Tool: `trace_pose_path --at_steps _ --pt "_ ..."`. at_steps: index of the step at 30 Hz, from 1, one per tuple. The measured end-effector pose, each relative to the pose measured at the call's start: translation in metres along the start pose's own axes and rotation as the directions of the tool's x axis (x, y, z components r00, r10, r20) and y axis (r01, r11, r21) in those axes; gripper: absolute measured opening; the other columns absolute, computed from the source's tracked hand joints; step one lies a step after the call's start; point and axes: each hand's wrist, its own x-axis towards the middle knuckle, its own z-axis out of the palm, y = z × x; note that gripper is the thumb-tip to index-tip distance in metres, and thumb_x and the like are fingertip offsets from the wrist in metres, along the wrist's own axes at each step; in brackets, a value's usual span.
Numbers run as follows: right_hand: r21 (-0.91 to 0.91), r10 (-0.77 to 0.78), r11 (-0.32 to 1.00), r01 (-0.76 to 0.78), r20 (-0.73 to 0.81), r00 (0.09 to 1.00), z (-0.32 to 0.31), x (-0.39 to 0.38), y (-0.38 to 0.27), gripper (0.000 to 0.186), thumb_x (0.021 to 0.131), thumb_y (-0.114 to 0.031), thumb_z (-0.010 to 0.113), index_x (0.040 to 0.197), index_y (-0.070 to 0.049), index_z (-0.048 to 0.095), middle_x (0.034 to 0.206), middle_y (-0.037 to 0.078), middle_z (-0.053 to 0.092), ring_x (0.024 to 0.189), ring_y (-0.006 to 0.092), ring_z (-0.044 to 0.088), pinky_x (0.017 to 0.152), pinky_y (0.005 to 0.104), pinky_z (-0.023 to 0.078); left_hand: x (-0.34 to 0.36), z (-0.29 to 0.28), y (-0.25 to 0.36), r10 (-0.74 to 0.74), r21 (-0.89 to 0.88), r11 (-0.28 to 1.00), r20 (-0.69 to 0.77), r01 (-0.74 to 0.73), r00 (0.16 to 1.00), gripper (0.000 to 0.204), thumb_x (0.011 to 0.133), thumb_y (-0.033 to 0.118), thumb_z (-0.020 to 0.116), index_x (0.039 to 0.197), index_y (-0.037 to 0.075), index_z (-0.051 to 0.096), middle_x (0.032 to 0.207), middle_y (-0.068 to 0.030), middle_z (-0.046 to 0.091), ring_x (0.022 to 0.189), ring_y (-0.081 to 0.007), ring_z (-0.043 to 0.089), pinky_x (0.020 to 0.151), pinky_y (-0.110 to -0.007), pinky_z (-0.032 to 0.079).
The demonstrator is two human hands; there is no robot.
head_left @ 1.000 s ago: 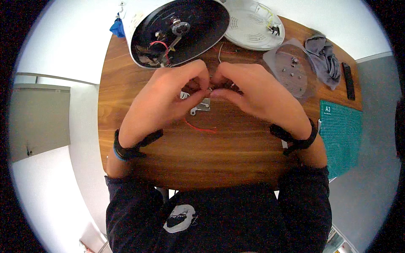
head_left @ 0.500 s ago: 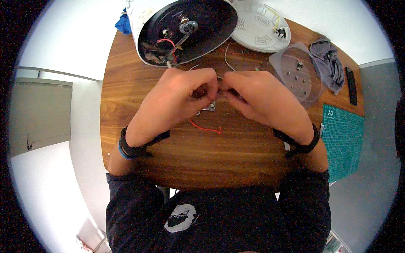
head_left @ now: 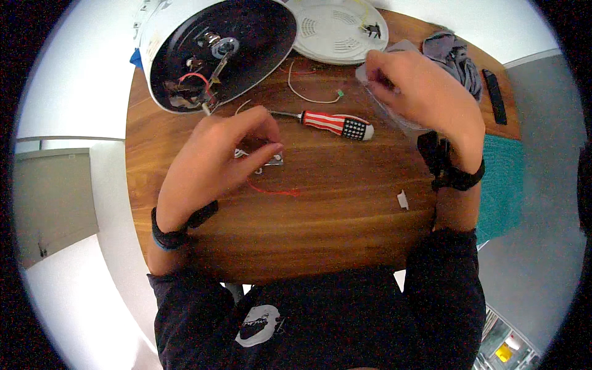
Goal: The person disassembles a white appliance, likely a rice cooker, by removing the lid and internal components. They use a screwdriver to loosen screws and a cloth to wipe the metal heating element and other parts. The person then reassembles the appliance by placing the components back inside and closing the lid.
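Observation:
My left hand [head_left: 228,154] is curled over a small metal bracket [head_left: 276,159], thumb and index near each other; anything held there is hidden. My right hand [head_left: 413,92] is raised over a clear plastic lid [head_left: 398,118], fingers bent together; their contents cannot be made out. Between my hands lies a screwdriver [head_left: 336,125] with a red, white and dark patterned handle. A red wire [head_left: 271,191] lies below the bracket. A white wire with a green connector [head_left: 340,94] lies beyond the screwdriver.
An open appliance housing [head_left: 253,55] with loose wires stands at back left, beside a white round cover [head_left: 327,31]. A gray cloth [head_left: 456,68], a black bar [head_left: 494,98] and a teal cutting mat [head_left: 502,191] are on the right. A white scrap [head_left: 402,200] lies near my right wrist.
My hands were together at the center. Now my right hand has moved up and right over the lid and my left slightly down and left, uncovering the screwdriver between them.

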Motion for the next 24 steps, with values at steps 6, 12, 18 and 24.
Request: trace_pose_path --at_steps 6,12,18,24 --pt "-0.122 0.043 0.991 -0.047 -0.033 0.999 0.0 -0.01 0.03 0.016 0.095 -0.015 0.069 0.097 0.001 0.066 0.088 0.023 0.069 0.085 0.0456 0.067 0.075 0.05 0.053 -0.001 0.0 -0.004 -0.061 0.095 0.994 0.051 0.056 0.997 0.015 0.096 0.016 0.074 0.099 0.002 0.068 0.086 -0.0172 0.073 0.08 -0.0366 0.072 0.069 -0.042 0.054" --pt "-0.035 0.02 0.999 -0.017 0.065 0.998 -0.003 -0.005 -0.008 0.02 0.094 -0.019 0.072 0.1 -0.001 0.066 0.091 0.02 0.068 0.094 0.0427 0.068 0.079 0.0498 0.054 -0.014 -0.033 -0.02 -0.121 0.365 0.927 0.06 0.091 0.991 0.024 0.101 0.025 0.069 0.095 0.002 0.072 0.082 -0.0203 0.071 0.077 -0.0389 0.07 0.068 -0.044 0.053" --pt "0.101 -0.213 0.975 0.198 0.175 0.961 0.024 -0.011 -0.045 0.032 0.091 -0.026 0.074 0.112 -0.003 0.064 0.106 0.02 0.069 0.096 0.0418 0.07 0.084 0.0516 0.059 -0.019 -0.059 -0.019 -0.391 0.204 0.877 -0.225 0.436 0.892 0.033 0.103 0.031 0.068 0.097 -0.001 0.075 0.08 -0.0171 0.073 0.071 -0.0268 0.074 0.068 -0.04 0.055" --pt "-0.104 -0.107 0.988 0.114 0.075 0.991 0.043 -0.001 -0.047 0.052 0.082 -0.011 0.079 0.125 0.0 0.053 0.117 0.019 0.064 0.106 0.0407 0.066 0.085 0.0493 0.057 -0.023 -0.068 -0.033 -0.489 0.4 0.703 -0.329 0.588 0.808 0.035 0.099 0.036 0.072 0.104 0.002 0.075 0.09 -0.0168 0.077 0.078 -0.0335 0.075 0.07 -0.042 0.056"
